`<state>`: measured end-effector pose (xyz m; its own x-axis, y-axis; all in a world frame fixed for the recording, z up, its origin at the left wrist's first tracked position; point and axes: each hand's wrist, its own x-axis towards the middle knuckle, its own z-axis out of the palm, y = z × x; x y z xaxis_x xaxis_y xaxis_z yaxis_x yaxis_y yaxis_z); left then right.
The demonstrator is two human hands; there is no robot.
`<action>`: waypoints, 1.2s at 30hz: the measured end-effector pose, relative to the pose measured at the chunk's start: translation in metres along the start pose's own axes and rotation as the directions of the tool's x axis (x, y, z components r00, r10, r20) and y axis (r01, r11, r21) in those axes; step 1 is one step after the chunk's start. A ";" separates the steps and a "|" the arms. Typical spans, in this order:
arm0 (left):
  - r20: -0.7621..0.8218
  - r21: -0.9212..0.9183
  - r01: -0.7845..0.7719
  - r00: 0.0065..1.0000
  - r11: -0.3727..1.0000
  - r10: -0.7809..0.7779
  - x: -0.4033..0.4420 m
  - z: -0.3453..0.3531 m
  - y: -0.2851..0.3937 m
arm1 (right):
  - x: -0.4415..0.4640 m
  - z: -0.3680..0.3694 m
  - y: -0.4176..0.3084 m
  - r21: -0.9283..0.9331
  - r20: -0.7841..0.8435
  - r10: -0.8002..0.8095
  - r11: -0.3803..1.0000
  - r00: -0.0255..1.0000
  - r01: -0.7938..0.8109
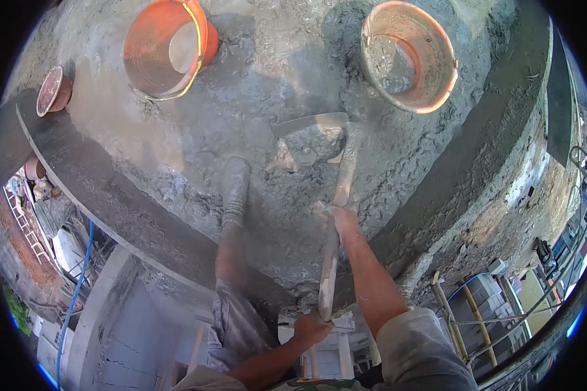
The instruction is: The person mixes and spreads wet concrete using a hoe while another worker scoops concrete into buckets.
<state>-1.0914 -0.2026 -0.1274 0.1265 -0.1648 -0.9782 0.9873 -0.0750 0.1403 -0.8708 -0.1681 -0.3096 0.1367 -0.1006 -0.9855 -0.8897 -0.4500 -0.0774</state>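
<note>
A long wooden handle runs up from the bottom centre to a hoe with a wide grey blade, which lies in wet cement. My left hand is closed round the handle's lower end. Higher up, my right hand grips the same handle around its middle. Wet cement coats the handle's upper part near the blade. Just below the blade is a hollow with grey cement lumps. One leg, its foot caked in cement, stands left of the handle.
Two orange buckets, one at the upper left and one at the upper right, stand on the cement. A small reddish bowl sits at far left. Low edges flank the cement; a ladder and wooden poles show below.
</note>
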 end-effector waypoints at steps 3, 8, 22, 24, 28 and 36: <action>0.116 -0.037 -0.023 0.993 0.999 0.027 -0.025 0.023 -0.035 | -0.041 -0.006 0.051 -0.067 -0.007 -0.138 0.988 0.990 0.137; 0.083 -0.064 0.093 0.993 0.994 -0.088 -0.018 -0.011 -0.040 | -0.066 0.029 0.013 0.025 0.086 -0.238 0.971 0.967 0.237; -0.311 0.147 -0.023 0.948 0.989 0.068 0.078 -0.277 0.062 | 0.055 0.221 -0.234 0.018 0.203 -0.329 0.943 0.922 0.332; -0.188 0.128 -0.009 0.982 0.992 0.033 0.062 -0.225 0.053 | 0.034 0.193 -0.205 -0.100 0.138 -0.288 0.948 0.948 0.303; -0.076 -0.034 0.057 0.995 0.998 -0.060 0.017 -0.146 0.056 | 0.003 0.134 -0.138 -0.182 0.060 -0.184 0.964 0.981 0.192; 0.282 0.005 0.078 0.956 0.997 -0.076 -0.056 -0.014 -0.022 | -0.071 -0.015 0.038 0.049 -0.137 -0.117 0.991 0.984 0.124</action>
<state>-1.1187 -0.1778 -0.0780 0.0183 -0.4291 -0.9031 0.9936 -0.0925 0.0641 -0.9074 -0.1916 -0.2405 0.2982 -0.1684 -0.9395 -0.8858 -0.4154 -0.2067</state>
